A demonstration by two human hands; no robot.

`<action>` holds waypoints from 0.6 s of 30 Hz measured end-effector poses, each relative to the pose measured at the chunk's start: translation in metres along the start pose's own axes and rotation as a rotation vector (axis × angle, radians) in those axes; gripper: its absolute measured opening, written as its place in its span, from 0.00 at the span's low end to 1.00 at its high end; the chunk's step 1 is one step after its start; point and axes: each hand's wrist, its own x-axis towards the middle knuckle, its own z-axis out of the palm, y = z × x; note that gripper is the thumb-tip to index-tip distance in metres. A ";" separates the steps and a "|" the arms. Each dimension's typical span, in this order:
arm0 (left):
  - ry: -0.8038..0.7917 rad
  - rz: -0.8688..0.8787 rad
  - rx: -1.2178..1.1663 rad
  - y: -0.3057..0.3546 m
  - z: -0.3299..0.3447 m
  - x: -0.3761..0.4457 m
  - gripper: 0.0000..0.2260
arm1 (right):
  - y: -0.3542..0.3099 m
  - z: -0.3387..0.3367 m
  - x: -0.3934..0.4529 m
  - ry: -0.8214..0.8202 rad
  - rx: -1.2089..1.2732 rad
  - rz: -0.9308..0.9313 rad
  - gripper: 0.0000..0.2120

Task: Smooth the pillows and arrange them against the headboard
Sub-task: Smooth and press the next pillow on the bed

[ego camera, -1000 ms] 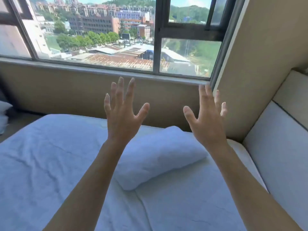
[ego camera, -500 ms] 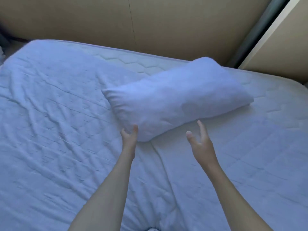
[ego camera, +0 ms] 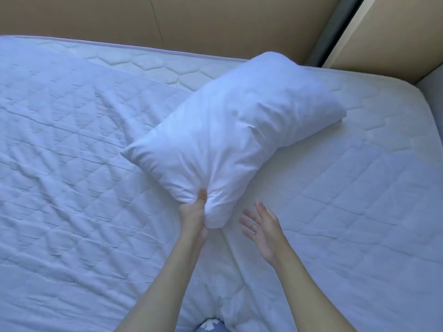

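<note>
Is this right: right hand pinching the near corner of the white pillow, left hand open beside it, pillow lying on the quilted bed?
Not quite: the hands are swapped. The head view shows the left hand pinching the near corner of the white pillow, while the right hand is open beside it, fingers spread, gripping nothing. The rest holds: the pillow lies on the quilted bed.

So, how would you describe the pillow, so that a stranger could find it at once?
Start from the white quilted bed along the tan wall. The pillow lies slantwise near its far right corner, the left hand pinching its near end. It is the only plump, smooth thing there.
</note>
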 end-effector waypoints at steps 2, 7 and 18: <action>-0.060 -0.115 0.010 -0.036 -0.004 -0.044 0.16 | -0.003 -0.002 -0.003 -0.005 0.033 -0.022 0.25; -0.278 -0.396 0.096 -0.107 -0.013 -0.142 0.14 | 0.006 -0.049 -0.034 0.266 -0.065 -0.080 0.24; -0.272 -0.153 0.578 -0.080 -0.105 -0.105 0.12 | 0.061 -0.226 -0.098 0.430 -0.357 0.020 0.15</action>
